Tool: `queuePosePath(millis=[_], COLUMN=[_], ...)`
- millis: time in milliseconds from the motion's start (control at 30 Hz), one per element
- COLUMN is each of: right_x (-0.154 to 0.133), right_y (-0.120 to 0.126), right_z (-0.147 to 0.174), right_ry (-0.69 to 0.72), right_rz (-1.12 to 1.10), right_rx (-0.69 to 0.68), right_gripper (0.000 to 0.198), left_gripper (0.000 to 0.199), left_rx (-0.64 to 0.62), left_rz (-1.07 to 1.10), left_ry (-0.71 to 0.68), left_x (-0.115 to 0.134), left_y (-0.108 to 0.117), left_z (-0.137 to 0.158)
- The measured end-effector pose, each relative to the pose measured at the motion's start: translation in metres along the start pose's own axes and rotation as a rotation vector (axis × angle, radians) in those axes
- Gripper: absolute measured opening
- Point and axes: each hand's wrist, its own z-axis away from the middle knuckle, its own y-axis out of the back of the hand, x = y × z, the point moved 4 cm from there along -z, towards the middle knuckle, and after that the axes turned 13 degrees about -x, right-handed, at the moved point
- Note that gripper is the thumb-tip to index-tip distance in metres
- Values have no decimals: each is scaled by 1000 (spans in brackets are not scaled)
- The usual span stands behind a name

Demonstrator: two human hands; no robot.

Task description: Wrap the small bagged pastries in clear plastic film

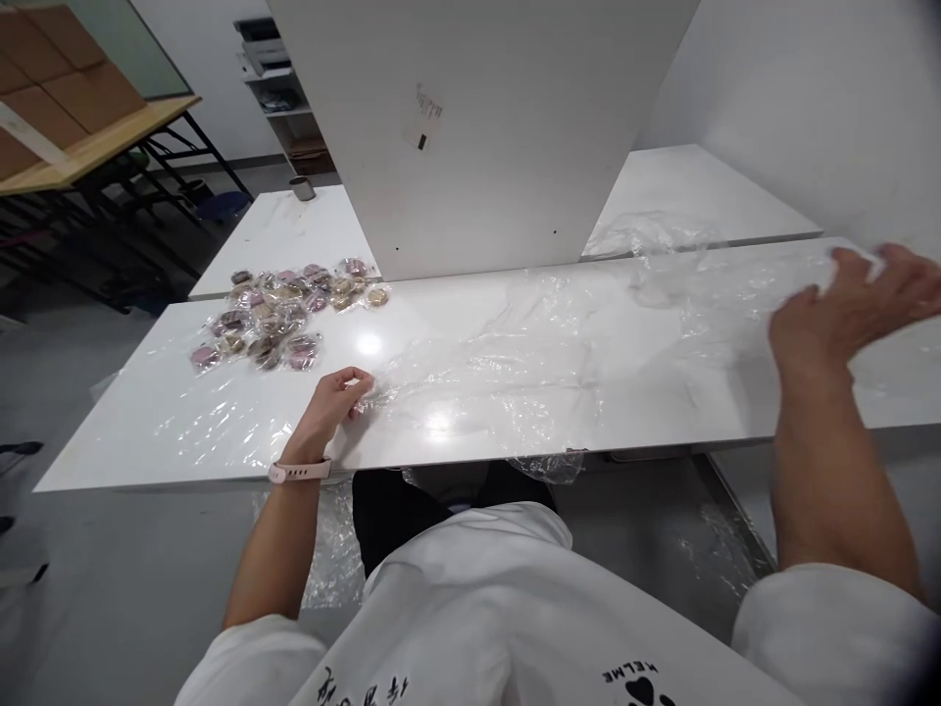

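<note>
My left hand [334, 404] pinches clear plastic film [477, 373] on the white table [419, 302], near wrapped discs [269, 324]; my right hand [838, 309], fingers spread, is at the right end.

Right margin: the outermost fingers of the right hand [834, 319] are cut off. The white panel [500, 186] leaves the view at the top, and its label [424, 118] (print too small to read) stays illegible. Cardboard boxes [88, 88] are cropped at left. Packets [269, 319] partly hide one another; the clear film's [544, 378] outline is indistinct.
</note>
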Motion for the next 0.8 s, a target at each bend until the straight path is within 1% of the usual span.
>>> queuePosePath(millis=[33,67,100,133,167,200,233,267,300,367,400,433,467,500,533,567,600,633,667,700,733,767,800], right_x=[-31,-66,-103,-140,-174,-203,-227,-246,-260,-279,-285,-291,-297,-303,-309,-314,-317,-320,-321,-322,-320,-315,-308], right_y=[1,-1,-6,-15,-24,-34,-45,-57,-69,-87,-89,-87,-79,-66,-50,-31,-11,7,23,36,46,50,50], right_z=[4,9,17,28,38,46,50,49,43,23,12,4,0,2,10,26,49,76,107,139,170,196,215], right_ry=[45,134,242,344,433,524,602,637,637,560,519,496,497,518,551,596,650,717,810,926,1057,1148,1205], right_rz=[-127,-288,-448,-574,-649,-665,-636,-580,-507,-362,-303,-263,-251,-271,-320,-391,-479,-561,-625,-666,-669,-639,-591], right_rx=[-124,-301,-521,-777,-980,-1126,-1198,-1208,-1186,-1074,-1006,-929,-843,-754,-676,-618,-578,-583,-619,-660,-700,-736,-765], right_gripper=[43,40,40,41,42,43,43,43,44,50,54,57,59,59,56,53,49,47,46,45,45,47,50], left_gripper=[26,27,26,26,24,23,21,19,18,17,17,17,19,23,28,31,31,30,31,35,40,47,53], left_rx=[-10,-25,-43,-69,-97,-127,-159,-189,-221,-259,-232,-153,-27,126,279,387,422,376,255,90,-100,-251,-367], left_rz=[12,29,41,40,25,-6,-47,-95,-149,-271,-337,-406,-477,-538,-575,-578,-549,-497,-430,-373,-353,-357,-388], left_ry=[-11,-35,-59,-76,-80,-74,-61,-45,-25,22,37,32,1,-57,-134,-220,-307,-387,-458,-519,-563,-585,-583], left_x=[-4,-5,-5,-4,-2,-1,0,-1,-3,-10,-13,-15,-14,-10,-3,5,15,26,37,48,57,65,70], left_y=[1,1,1,1,2,3,5,7,11,19,24,31,38,42,44,41,33,20,3,-18,-40,-62,-80], left_z=[3,6,8,9,10,11,13,15,18,26,31,37,43,50,57,63,64,61,52,40,25,7,-12])
